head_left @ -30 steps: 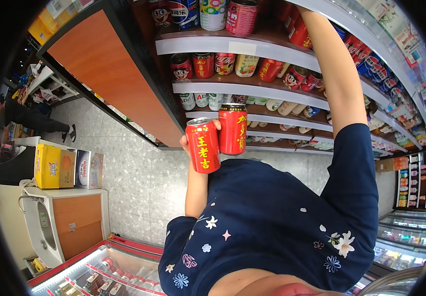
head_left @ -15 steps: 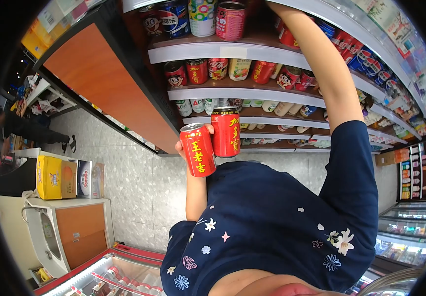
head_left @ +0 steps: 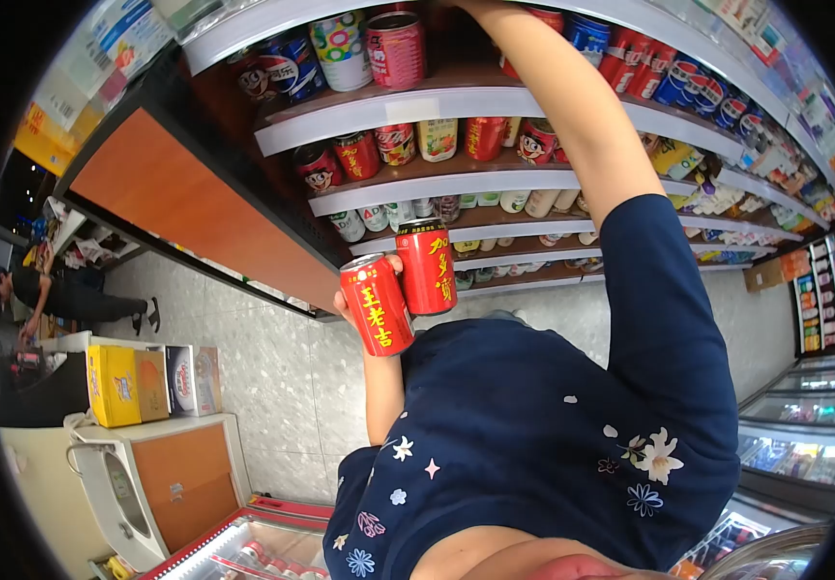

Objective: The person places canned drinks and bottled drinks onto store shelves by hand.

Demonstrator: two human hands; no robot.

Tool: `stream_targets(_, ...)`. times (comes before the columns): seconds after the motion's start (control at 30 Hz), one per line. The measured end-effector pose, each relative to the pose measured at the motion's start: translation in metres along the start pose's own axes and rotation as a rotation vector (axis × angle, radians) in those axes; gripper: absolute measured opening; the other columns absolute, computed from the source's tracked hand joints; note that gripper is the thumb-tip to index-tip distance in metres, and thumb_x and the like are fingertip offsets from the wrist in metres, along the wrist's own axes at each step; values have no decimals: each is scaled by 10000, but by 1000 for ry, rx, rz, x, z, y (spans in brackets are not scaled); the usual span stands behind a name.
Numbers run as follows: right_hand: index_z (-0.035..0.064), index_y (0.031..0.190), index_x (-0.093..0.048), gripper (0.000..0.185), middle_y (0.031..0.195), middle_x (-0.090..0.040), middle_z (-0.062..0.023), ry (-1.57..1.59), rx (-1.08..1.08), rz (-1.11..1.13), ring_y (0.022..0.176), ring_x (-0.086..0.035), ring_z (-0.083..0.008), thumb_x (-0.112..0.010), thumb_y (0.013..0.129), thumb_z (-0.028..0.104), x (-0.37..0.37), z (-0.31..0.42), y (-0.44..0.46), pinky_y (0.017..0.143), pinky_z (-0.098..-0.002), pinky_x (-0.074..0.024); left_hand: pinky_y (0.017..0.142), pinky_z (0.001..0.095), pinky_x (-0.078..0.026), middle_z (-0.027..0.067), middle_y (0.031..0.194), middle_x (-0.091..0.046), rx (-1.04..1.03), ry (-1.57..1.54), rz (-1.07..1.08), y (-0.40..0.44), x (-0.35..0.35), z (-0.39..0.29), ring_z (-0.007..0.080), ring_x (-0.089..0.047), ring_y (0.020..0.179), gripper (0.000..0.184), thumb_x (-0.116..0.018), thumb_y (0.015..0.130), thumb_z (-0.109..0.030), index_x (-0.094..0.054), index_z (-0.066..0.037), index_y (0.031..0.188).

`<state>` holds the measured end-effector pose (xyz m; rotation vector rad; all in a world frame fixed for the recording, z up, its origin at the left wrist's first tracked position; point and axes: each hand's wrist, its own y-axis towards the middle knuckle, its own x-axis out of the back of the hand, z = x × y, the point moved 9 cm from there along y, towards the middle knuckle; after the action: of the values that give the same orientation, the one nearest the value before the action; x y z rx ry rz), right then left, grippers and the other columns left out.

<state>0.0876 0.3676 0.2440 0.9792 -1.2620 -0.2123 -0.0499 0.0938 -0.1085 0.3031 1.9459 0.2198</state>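
My left hand is closed around two red drink cans held side by side in front of my body. The nearer can has yellow characters and a silver top; the other can has a dark rim and yellow characters. Both are upright, slightly tilted, and hide most of the fingers. My right forearm stretches up to the upper shelf, and the hand itself lies beyond the top edge of the view. Close to the wrist stand a pink can and a white can with coloured rings.
Shelves of cans and bottles rise before me, with an orange-brown end panel on the left. Further left are cartons, a sink and another person. A glass-topped freezer stands behind me.
The view has shifted, so the shelves sit further left. My right arm reaches further left along the upper shelf. The left hand keeps both cans. More of the other person shows.
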Motion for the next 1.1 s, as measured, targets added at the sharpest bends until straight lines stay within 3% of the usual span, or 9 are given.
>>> stream_targets(0.13,103,1186,-628,429,1154,-620,-152,-3,6,9,1084,-582,-347,-556,884,399,-1,1,-1,932,-433,-447,906,505,-490,153,1046,-606,31,-88,33,1,-10,-3,339,-596,1009,853,-615,734,-744,-546,19,1110)
stream_targets(0.23,101,1183,-629,428,1149,-621,-152,-10,9,14,1081,-583,-346,-561,882,396,-2,3,-1,929,-432,-449,500,321,-614,209,1084,-532,-19,-149,-13,1,-16,-7,258,-685,635,886,-681,743,-611,-442,156,1116)
stream_targets(0.43,97,1179,-630,425,1137,-623,-151,-34,6,51,1073,-586,-344,-570,878,391,-9,8,-5,923,-430,-452,515,264,-587,223,1092,-557,-46,-171,36,4,-21,-12,219,-675,673,849,-634,760,-613,-489,145,1114)
stream_targets(0.47,97,1178,-630,425,1136,-624,-151,-40,1,56,1072,-586,-344,-571,877,390,-10,8,-5,922,-430,-452,586,249,-573,230,1084,-564,-46,-169,98,5,-25,-13,208,-659,769,828,-599,770,-625,-510,123,1113)
stream_targets(0.6,95,1176,-631,423,1128,-625,-151,-52,-9,72,1067,-588,-343,-577,875,387,-15,7,-3,918,-429,-454,521,263,-583,224,1062,-566,-86,-106,-73,7,-13,-14,211,-672,658,908,-675,730,-649,-488,162,1093)
stream_targets(0.8,91,1171,-632,421,1117,-627,-150,-71,-26,94,1059,-590,-342,-586,871,382,-24,5,-2,912,-426,-457,499,257,-576,199,1019,-579,-77,-98,-73,8,-16,-16,194,-666,627,918,-696,698,-660,-501,157,1066)
stream_targets(0.9,90,1169,-633,420,1111,-629,-149,-80,-29,99,1056,-591,-341,-590,869,380,-26,4,-1,909,-425,-459,631,251,-546,208,1098,-571,-40,-164,95,8,-9,-13,181,-635,810,840,-607,739,-634,-527,104,1131)
stream_targets(1.1,86,1165,-634,418,1100,-631,-149,-81,-35,103,1048,-593,-340,-599,865,375,-30,2,2,903,-423,-462,533,237,-552,184,1082,-567,-65,-135,10,11,-6,-19,161,-650,669,892,-635,715,-651,-508,140,1105)
